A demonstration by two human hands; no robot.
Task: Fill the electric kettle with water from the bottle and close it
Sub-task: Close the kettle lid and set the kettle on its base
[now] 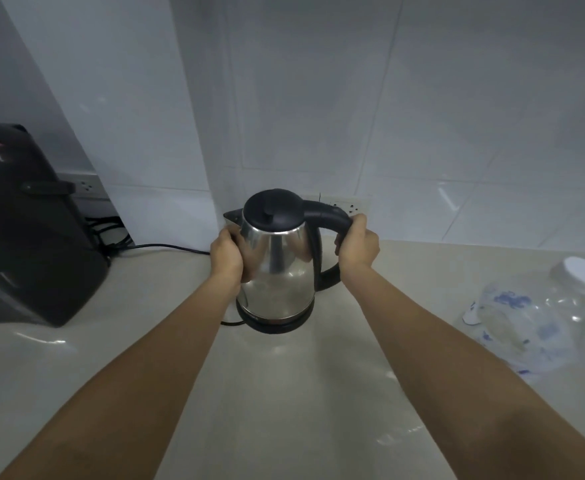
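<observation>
A stainless steel electric kettle with a black lid, shut, stands on its black base in the middle of the counter. My right hand is wrapped around the kettle's black handle. My left hand presses against the kettle's left side just under the spout. A large clear plastic water bottle with a white cap and blue print stands at the right of the counter, apart from both hands.
A big black appliance stands at the left, with black cords trailing along the counter to the kettle base. Wall sockets sit behind the kettle on the white tiled wall. The pale counter stretches toward me.
</observation>
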